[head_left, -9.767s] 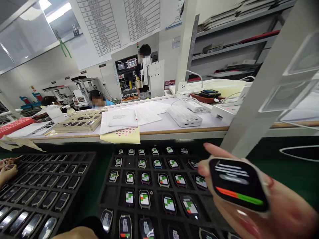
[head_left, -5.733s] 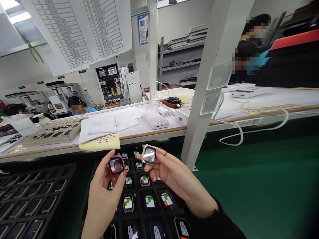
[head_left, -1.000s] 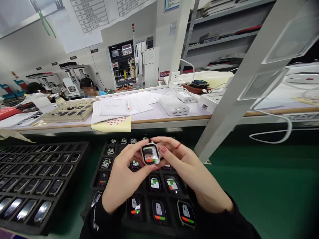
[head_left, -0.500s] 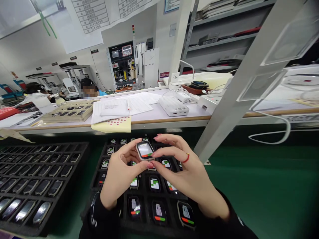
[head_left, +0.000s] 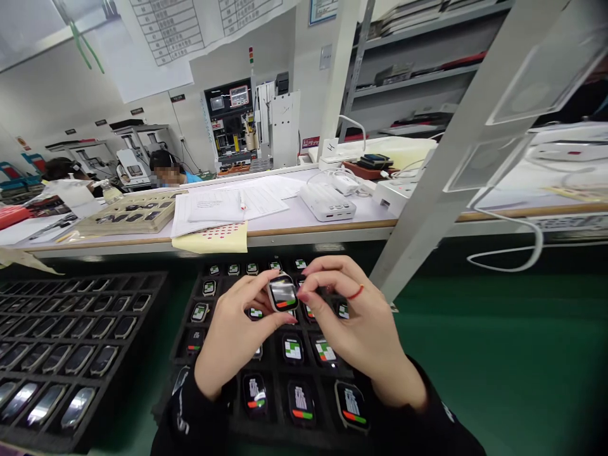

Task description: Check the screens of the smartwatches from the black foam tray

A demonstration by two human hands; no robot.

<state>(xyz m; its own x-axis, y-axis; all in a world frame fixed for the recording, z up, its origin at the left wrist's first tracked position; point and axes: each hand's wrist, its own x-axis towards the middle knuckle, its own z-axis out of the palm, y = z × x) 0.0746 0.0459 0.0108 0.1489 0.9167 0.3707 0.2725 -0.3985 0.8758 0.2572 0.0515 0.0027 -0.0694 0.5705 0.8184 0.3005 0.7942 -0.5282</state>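
Head view: hands [head_left: 304,316] pinch a lit, pale-cased watch [head_left: 283,294].

Wall charts [head_left: 190,25] unreadable; hands [head_left: 237,335] hide several tray [head_left: 190,380] pockets.

No wording can be read: the wall charts [head_left: 190,25], the papers [head_left: 228,206] on the desk [head_left: 332,231] and the watch screens [head_left: 284,295] are too small or blurred.

Both hands [head_left: 304,323] on a watch [head_left: 284,294] (screen lit) above tray [head_left: 190,354]
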